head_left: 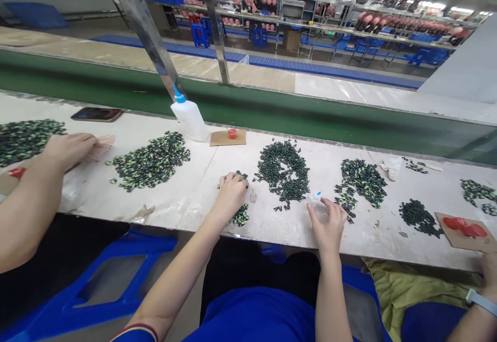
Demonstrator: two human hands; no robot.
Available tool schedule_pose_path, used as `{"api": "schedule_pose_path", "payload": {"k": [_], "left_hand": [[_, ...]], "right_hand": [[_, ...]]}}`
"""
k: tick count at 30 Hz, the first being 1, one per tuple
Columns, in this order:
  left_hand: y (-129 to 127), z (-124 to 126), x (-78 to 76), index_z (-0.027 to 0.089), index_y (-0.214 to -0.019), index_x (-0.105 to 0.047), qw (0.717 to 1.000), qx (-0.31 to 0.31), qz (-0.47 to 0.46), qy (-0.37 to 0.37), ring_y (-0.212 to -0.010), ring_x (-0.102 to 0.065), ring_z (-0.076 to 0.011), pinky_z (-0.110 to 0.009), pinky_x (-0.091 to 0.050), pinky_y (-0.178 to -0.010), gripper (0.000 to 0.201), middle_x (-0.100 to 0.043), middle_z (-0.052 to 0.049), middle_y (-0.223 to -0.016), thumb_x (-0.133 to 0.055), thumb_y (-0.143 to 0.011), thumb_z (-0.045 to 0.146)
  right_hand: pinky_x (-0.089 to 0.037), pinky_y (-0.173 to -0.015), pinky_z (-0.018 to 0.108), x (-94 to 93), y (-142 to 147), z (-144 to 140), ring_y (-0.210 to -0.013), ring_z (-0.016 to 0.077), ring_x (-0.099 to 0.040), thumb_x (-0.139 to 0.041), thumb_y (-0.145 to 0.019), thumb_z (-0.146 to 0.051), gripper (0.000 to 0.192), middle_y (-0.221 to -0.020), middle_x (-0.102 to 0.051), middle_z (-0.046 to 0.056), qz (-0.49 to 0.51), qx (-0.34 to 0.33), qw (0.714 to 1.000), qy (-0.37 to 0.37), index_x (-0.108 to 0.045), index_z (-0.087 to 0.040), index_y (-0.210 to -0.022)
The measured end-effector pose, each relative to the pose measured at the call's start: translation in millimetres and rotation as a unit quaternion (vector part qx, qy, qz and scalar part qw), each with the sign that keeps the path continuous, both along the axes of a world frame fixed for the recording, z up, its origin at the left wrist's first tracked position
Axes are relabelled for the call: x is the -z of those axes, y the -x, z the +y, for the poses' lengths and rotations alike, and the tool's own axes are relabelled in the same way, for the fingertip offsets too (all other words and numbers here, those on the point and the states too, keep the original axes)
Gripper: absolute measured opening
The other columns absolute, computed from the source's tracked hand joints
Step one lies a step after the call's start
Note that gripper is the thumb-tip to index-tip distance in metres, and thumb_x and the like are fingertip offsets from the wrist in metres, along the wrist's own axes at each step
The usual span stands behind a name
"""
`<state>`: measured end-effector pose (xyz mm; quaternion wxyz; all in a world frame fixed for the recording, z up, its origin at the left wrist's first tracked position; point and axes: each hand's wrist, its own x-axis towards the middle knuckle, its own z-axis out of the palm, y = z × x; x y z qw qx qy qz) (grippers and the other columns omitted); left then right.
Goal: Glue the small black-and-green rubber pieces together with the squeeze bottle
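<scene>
My left hand (pixel 232 193) rests at a small heap of dark pieces with yellow-green marks (pixel 240 216), its fingers curled downward. Whatever lies under its fingertips is hidden. On the right, my right hand (pixel 329 223) has thumb and fingers spread apart. A small translucent white bottle with a blue tip (pixel 315 196) lies just beyond those fingertips, and I see no firm grip on it. Between my hands spreads a pile of small dark green pieces (pixel 285 168). Another pile of dark pieces (pixel 363 179) is beyond my right hand.
A large white squeeze bottle (pixel 191 119) stands at the back beside a cardboard piece (pixel 217 138) holding a red cap (pixel 232 133). A co-worker's hand (pixel 72 150) works at left near a marked pile (pixel 151 161) and a phone (pixel 97 114). Another person's arm (pixel 479 306) is at right.
</scene>
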<state>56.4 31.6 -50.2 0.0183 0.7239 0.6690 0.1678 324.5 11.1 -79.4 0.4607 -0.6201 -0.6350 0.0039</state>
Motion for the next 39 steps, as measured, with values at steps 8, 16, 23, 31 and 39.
{"api": "schedule_pose_path", "payload": {"k": [8,16,23,31,39], "left_hand": [[-7,-7,-3.4,0.02,-0.085,-0.065,0.997,0.047,-0.053,0.008,-0.097,-0.052,-0.0273,-0.04,-0.037,-0.08,0.019,-0.068,-0.009,-0.093,-0.047,-0.088,0.013],[-35,-52,2.5,0.023,-0.083,-0.064,0.984,0.093,-0.137,0.061,-0.089,-0.056,-0.0216,-0.038,-0.036,-0.083,0.016,-0.069,-0.003,-0.084,-0.05,-0.09,0.019],[-37,-65,9.0,0.025,-0.098,-0.064,0.984,0.045,-0.173,0.005,-0.102,-0.059,-0.024,-0.04,-0.036,-0.088,0.018,-0.073,-0.003,-0.095,-0.058,-0.085,0.015],[-44,-59,17.0,0.025,-0.089,-0.065,0.973,-0.009,-0.229,-0.016,-0.084,-0.069,-0.0187,-0.039,-0.036,-0.09,0.011,-0.076,0.0,-0.087,-0.06,-0.084,0.016],[-47,-61,19.1,0.025,-0.086,-0.066,0.975,-0.026,-0.217,-0.042,-0.083,-0.07,-0.0196,-0.042,-0.032,-0.094,0.009,-0.077,0.0,-0.085,-0.058,-0.087,0.021]], "right_hand": [[-0.046,-0.088,0.046,-8.5,11,3,-0.106,0.0277,-0.052,-0.065,-0.076,-0.047,0.035,-0.111,-0.063,0.014,0.11,-0.04,0.991,0.067,-0.054,-0.02,-0.097],[-0.051,-0.067,0.032,-10.1,24,-18,-0.073,0.0194,-0.066,-0.073,-0.069,-0.036,0.036,-0.082,-0.07,0.004,0.361,-0.113,0.92,0.106,-0.048,-0.022,-0.09],[-0.048,-0.057,0.029,-6.9,37,-31,-0.064,0.0185,-0.062,-0.068,-0.069,-0.04,0.03,-0.074,-0.066,0.004,0.407,-0.084,0.908,0.055,-0.064,-0.015,-0.085],[-0.043,-0.045,0.025,-14.8,57,-35,-0.049,0.015,-0.057,-0.066,-0.074,-0.04,0.025,-0.058,-0.064,0.002,0.308,-0.102,0.942,0.084,-0.065,-0.016,-0.07],[-0.039,-0.043,0.024,-17.5,62,-40,-0.043,0.0114,-0.05,-0.066,-0.077,-0.038,0.026,-0.05,-0.056,-0.002,0.223,-0.103,0.963,0.111,-0.062,-0.016,-0.064]]}}
